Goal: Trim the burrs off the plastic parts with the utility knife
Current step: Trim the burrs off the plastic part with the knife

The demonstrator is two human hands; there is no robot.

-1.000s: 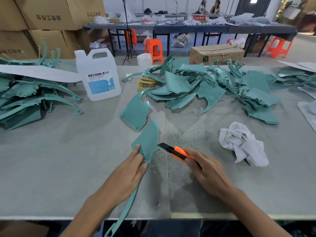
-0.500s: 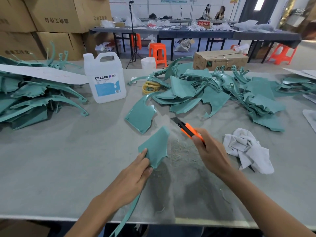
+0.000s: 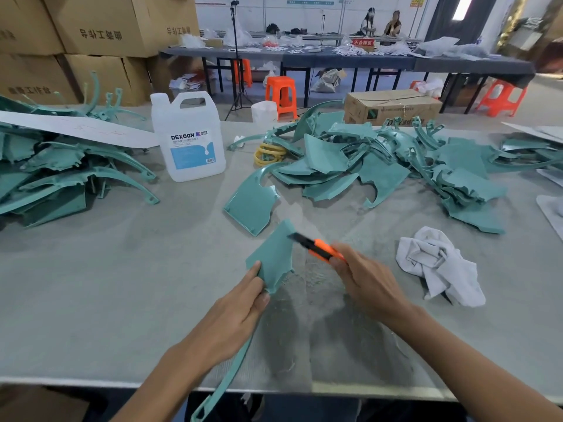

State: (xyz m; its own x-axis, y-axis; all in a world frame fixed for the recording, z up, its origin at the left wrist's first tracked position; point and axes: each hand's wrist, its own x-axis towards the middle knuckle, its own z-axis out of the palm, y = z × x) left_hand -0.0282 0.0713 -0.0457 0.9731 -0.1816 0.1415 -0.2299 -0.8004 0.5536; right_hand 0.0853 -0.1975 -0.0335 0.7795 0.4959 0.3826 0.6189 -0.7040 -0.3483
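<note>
Holding the knife tip at a teal part

Left hand (image 3: 234, 318) pinches the plastic part (image 3: 274, 257) at its lower corner, over the table (image 3: 122, 284). Right hand (image 3: 365, 278), just beside it, grips the orange utility knife (image 3: 316, 246), whose tip meets the part's upper right edge.

A flat, fan-shaped teal plastic part (image 3: 275, 258) with a long curved tail was held tilted upward, the dark tip of an orange-and-black utility knife (image 3: 316, 247) at its upper right edge, with a heap of similar teal parts (image 3: 380, 166) lying beyond.
</note>
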